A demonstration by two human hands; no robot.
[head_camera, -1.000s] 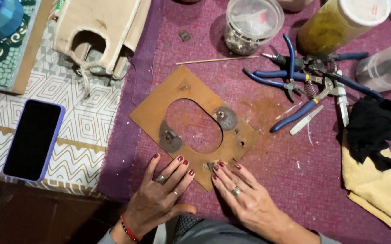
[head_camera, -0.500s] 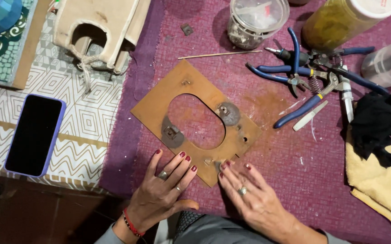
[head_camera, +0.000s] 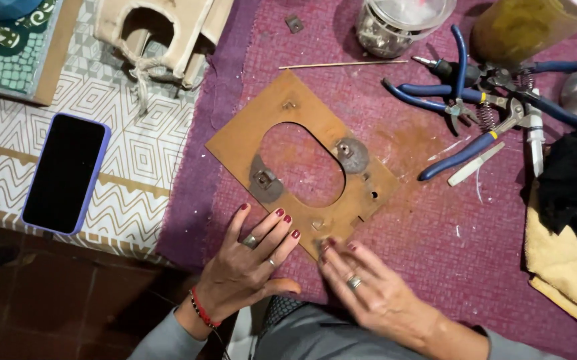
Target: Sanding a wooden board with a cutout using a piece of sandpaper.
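Observation:
A flat brown board (head_camera: 248, 137) with a large oval hole lies tilted on a purple cloth (head_camera: 435, 227). Two round metal fittings sit at the hole's rim, one at the left (head_camera: 265, 181) and one at the right (head_camera: 351, 154). My left hand (head_camera: 252, 260) lies flat, fingers spread, fingertips on the board's near edge. My right hand (head_camera: 362, 287) rests beside it, fingertips touching the board's near corner, where a small piece lies under them. Both hands wear rings and dark red nail polish.
Several blue-handled pliers (head_camera: 462, 100) lie at the back right, with a thin wooden stick (head_camera: 342, 65) and a clear tub of small parts (head_camera: 395, 23). A black rag on a yellow cloth (head_camera: 568, 253) is at right. A phone (head_camera: 65, 172) lies left on a patterned cloth.
The view has shifted, so everything sits further right and higher in frame. My right hand's fingertips slid slightly along the board's near corner; the left hand stayed flat.

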